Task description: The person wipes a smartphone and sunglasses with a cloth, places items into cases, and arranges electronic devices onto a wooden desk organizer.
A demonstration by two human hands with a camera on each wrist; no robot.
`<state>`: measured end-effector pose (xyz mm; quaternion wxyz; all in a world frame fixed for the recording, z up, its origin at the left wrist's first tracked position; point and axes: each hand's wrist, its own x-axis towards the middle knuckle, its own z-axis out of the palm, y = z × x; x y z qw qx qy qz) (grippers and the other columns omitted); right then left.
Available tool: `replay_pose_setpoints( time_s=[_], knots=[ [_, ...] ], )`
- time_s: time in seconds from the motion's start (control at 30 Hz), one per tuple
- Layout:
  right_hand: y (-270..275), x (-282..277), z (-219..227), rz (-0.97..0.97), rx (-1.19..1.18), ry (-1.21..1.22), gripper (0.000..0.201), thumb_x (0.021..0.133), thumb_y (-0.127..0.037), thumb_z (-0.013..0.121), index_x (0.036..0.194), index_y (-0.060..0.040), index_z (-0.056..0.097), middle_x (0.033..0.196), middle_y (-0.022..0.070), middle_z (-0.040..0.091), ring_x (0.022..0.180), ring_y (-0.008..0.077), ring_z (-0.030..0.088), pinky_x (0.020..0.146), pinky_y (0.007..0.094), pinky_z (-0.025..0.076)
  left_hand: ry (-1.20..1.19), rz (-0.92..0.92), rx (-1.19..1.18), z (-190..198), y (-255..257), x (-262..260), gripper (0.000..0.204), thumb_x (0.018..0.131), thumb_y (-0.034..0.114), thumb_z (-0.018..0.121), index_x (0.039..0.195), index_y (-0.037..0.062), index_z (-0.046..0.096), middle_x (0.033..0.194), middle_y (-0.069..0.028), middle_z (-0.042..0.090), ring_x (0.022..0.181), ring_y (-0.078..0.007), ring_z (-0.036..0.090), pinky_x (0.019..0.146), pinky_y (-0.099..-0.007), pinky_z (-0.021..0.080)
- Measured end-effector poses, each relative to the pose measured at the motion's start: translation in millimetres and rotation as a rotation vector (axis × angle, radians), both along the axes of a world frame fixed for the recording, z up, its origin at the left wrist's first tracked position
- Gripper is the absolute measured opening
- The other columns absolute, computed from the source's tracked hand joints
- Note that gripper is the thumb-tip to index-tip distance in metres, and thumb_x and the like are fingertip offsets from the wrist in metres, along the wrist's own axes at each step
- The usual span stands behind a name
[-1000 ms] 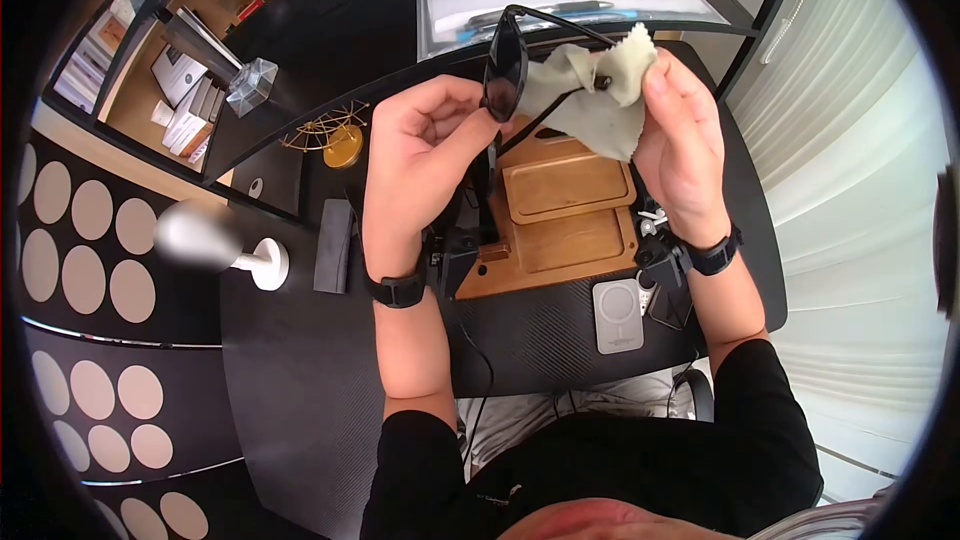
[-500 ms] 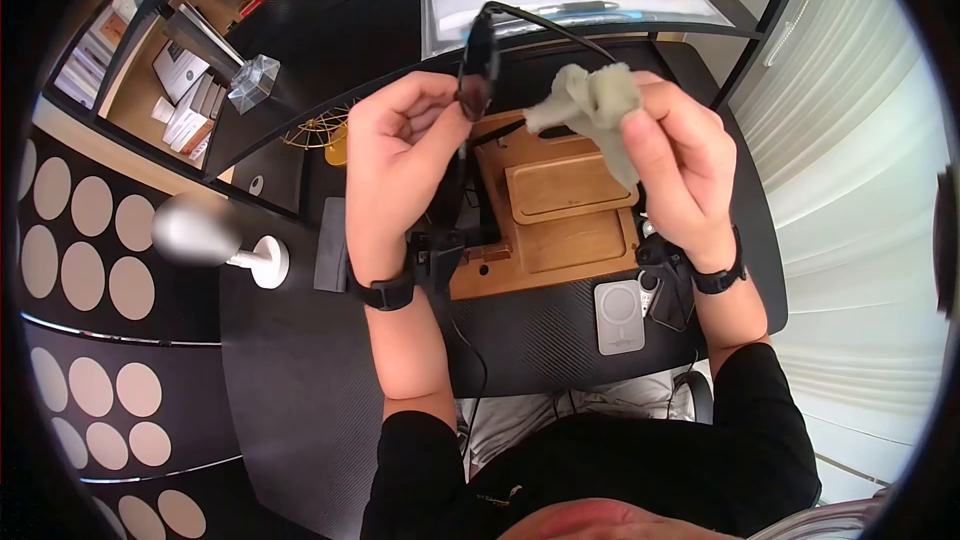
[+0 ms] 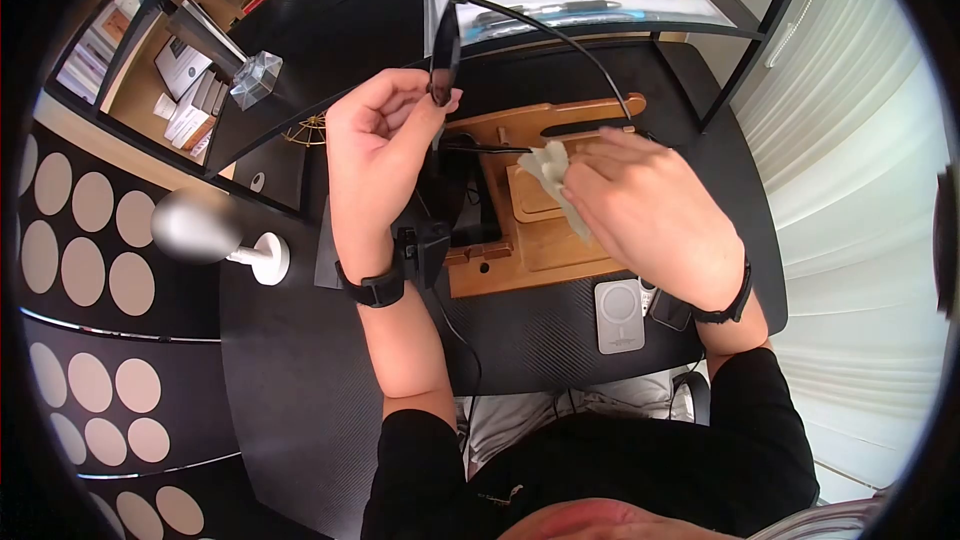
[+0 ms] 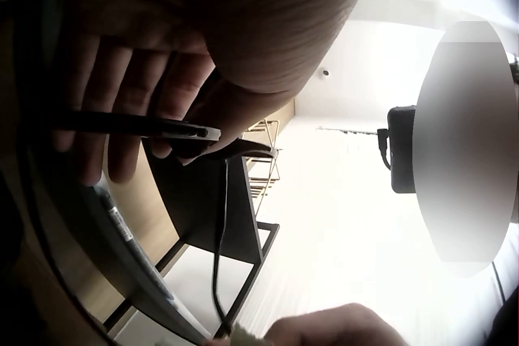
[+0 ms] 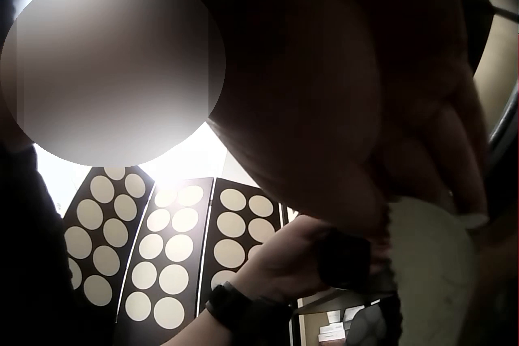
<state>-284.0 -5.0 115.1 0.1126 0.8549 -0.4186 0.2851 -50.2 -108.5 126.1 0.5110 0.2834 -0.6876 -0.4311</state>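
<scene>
Black sunglasses (image 3: 447, 45) held up at upper centre of the head view, the visible lens (image 3: 443, 80) almost edge-on, temples unfolded. Frame pinched at the lens's lower edge by the thumb and fingers of the left hand (image 3: 375, 145). Lower temple (image 3: 490, 148) led into a pale cloth (image 3: 550, 168), gripped by the right hand (image 3: 665, 215) right of centre; how tightly it is wrapped cannot be told. Upper temple (image 3: 575, 43) arched above; contact with the right hand uncertain. Below, at centre, a wooden organiser (image 3: 575, 252) set on the black desk (image 3: 530, 340). Risks, as judged: a temple could be bent if the cloth is dragged sideways; the lens could be smudged by the left thumb; the frame could be twisted from its one-sided pinch and dropped onto the wood.
</scene>
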Motion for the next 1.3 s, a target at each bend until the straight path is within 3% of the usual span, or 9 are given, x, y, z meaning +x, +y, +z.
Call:
replay_pose_setpoints(
  time_s=[0.2,0.4,0.43,0.6,0.73,0.87,0.93,1.1,1.3],
  knots=[
    [2,1,0,0.079,0.298,0.026,0.016,0.080,-0.004,0.065,0.094,0.0029,0.067,0.082,0.0188,0.068,0.085,0.0349,0.069,0.080,0.0410,0.056,-0.006,0.014,-0.002,-1,-1,1,0.011,0.094,-0.007,0.062,0.104,-0.0083,0.066,0.100,-0.0121,0.074,0.096,-0.0163,0.073,0.089,-0.0273,0.057],
    [-3,-27,23,0.234,0.175,-0.227,0.009,0.089,-0.006,0.064,0.091,0.0030,0.065,0.080,0.0181,0.066,0.082,0.0363,0.068,0.075,0.0426,0.055,0.058,0.015,-0.030,5,-1,17,0.012,0.094,-0.005,0.062,0.105,-0.0073,0.066,0.099,-0.0144,0.074,0.093,-0.0167,0.072,0.085,-0.0265,0.056],
    [-1,-38,27,0.223,0.279,-0.280,0.011,0.090,-0.003,0.062,0.094,0.0062,0.066,0.104,0.0207,0.072,0.090,0.0373,0.070,0.080,0.0416,0.056,0.066,0.029,-0.057,5,-2,21,0.013,0.094,-0.005,0.062,0.106,-0.0067,0.066,0.099,-0.0152,0.074,0.092,-0.0167,0.072,0.084,-0.0264,0.055],
    [8,-51,35,0.174,0.300,-0.894,0.017,0.102,-0.009,0.057,0.094,0.0042,0.063,0.078,0.0027,0.063,0.073,0.0117,0.058,0.070,0.0263,0.047,0.051,0.090,-0.144,11,4,30,0.013,0.094,-0.006,0.060,0.105,-0.0065,0.066,0.098,-0.0131,0.074,0.090,-0.0157,0.071,0.085,-0.0262,0.054],
    [6,-64,36,-0.018,0.242,-0.921,0.020,0.105,-0.014,0.055,0.097,0.0011,0.066,0.081,-0.0047,0.061,0.075,0.0017,0.052,0.066,0.0184,0.040,-0.315,0.107,-0.283,12,19,18,0.014,0.082,-0.002,0.066,0.095,-0.0048,0.068,0.089,-0.0090,0.072,0.081,-0.0166,0.069,0.075,-0.0287,0.053],
    [10,-39,30,0.161,0.226,-0.970,0.017,0.103,-0.008,0.053,0.101,0.0028,0.066,0.091,0.0056,0.070,0.080,0.0099,0.063,0.071,0.0243,0.050,-0.617,-0.010,-0.517,16,40,-13,0.017,0.076,-0.002,0.068,0.093,-0.0041,0.067,0.088,-0.0163,0.068,0.083,-0.0337,0.069,0.073,-0.0344,0.053],
    [7,-32,29,0.227,0.192,-0.672,0.012,0.097,-0.007,0.059,0.097,0.0027,0.067,0.094,0.0106,0.070,0.081,0.0195,0.067,0.073,0.0299,0.052,-0.709,-0.016,-0.487,15,50,-24,0.016,0.075,0.001,0.070,0.091,-0.0028,0.068,0.088,-0.0164,0.068,0.084,-0.0363,0.068,0.077,-0.0379,0.053],
    [5,-12,24,0.330,0.159,-0.274,0.010,0.086,-0.006,0.070,0.090,0.0032,0.069,0.097,0.0160,0.069,0.089,0.0352,0.066,0.077,0.0410,0.055,-0.645,0.065,-0.632,11,45,-30,0.010,0.075,0.004,0.070,0.084,0.0008,0.070,0.082,-0.0124,0.068,0.080,-0.0343,0.065,0.079,-0.0420,0.052],
    [-2,-13,20,0.435,0.172,-0.327,0.013,0.084,-0.005,0.072,0.093,0.0034,0.070,0.103,0.0173,0.070,0.100,0.0347,0.066,0.085,0.0428,0.054,-0.574,0.084,-0.647,14,38,-24,0.009,0.074,0.003,0.070,0.083,0.0005,0.069,0.081,-0.0111,0.067,0.077,-0.0328,0.065,0.078,-0.0396,0.051]
  ],
)
